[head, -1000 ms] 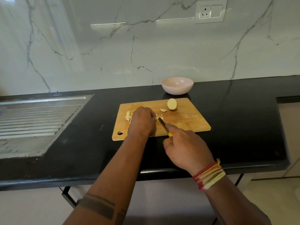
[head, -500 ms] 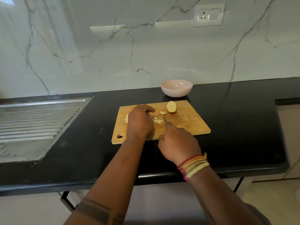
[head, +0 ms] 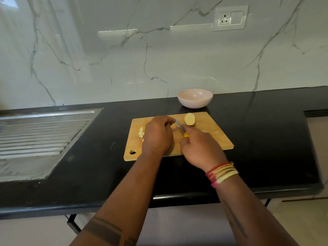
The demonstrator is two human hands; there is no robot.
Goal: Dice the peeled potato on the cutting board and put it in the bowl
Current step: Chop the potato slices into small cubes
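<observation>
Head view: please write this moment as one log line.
step: dicing | right hand: grips knife | left hand: holds potato piece | potato half: uncut on cutting board | bowl: empty

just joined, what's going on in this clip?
A person is dicing a peeled potato on a light wooden cutting board on a black countertop. The right hand holds a yellow-handled knife; the left hand steadies a small piece by the blade. A pile of diced potato lies left of that hand; a potato half waits uncut. The pale pink bowl behind looks empty.
</observation>
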